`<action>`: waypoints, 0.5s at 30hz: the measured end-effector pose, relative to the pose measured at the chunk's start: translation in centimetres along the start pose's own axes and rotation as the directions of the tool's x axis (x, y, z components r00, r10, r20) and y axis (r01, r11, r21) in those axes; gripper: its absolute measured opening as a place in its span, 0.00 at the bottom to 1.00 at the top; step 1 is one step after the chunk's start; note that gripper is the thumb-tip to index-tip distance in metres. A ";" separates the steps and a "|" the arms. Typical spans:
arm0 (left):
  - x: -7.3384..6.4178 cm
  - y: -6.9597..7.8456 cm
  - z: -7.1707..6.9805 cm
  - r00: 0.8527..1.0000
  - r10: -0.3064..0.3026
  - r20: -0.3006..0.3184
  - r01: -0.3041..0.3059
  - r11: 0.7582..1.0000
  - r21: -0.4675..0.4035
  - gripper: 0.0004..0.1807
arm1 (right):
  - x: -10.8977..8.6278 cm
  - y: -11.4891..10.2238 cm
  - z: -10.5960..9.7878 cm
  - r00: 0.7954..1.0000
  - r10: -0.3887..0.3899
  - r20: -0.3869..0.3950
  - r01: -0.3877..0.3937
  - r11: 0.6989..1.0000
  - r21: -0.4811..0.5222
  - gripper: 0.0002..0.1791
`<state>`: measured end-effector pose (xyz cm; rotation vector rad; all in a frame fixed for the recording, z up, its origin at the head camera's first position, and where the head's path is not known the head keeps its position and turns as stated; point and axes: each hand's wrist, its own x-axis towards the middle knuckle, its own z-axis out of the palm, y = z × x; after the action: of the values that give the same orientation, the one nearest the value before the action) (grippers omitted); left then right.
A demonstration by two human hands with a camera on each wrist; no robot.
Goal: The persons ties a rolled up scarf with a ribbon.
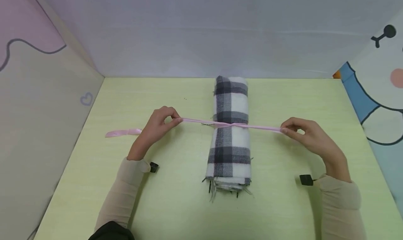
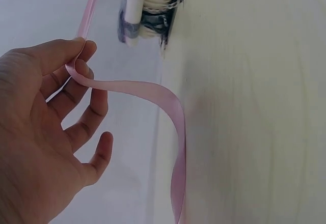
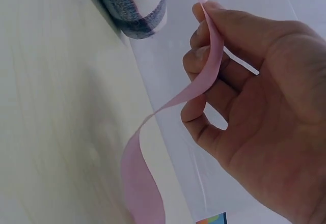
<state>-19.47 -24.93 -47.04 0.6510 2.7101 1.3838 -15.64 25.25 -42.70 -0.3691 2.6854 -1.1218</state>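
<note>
A folded plaid scarf (image 1: 232, 152) in grey, black and white lies lengthwise on the table, its fringe toward the near side. Around its middle runs a pink ribbon (image 1: 262, 127), crossed on top and stretched taut to both sides. My left hand (image 1: 158, 126) pinches one end between thumb and forefinger, left of the scarf. On the right, my right hand (image 1: 310, 136) pinches the other. Past the left fingers a loose ribbon tail (image 2: 153, 92) curves down to the table; in the right wrist view another tail (image 3: 140, 178) hangs twisted below the hand.
The pale yellow-green table (image 1: 189, 205) meets a whitish back wall (image 1: 204, 40). Printed panels stand at both sides, the right one (image 1: 384, 128) with cartoon shapes. Small black pieces (image 1: 306, 180) stick out from each sleeve cuff.
</note>
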 end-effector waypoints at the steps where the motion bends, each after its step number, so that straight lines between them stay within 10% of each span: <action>1: 0.0 0.0 0.0 1.000 -0.003 0.000 0.003 1.000 -0.005 0.08 | 0.0 0.1 0.0 1.000 0.003 0.007 -0.003 1.000 0.005 0.05; 15: -0.2 1.3 -0.1 0.991 -0.093 0.092 0.089 0.995 0.044 0.07 | 0.3 -0.4 0.1 0.995 -0.043 0.091 0.045 0.999 -0.018 0.05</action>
<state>-18.86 -24.42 -45.97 0.5719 2.6641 1.2491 -15.87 24.85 -42.53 -0.4732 2.6229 -1.0641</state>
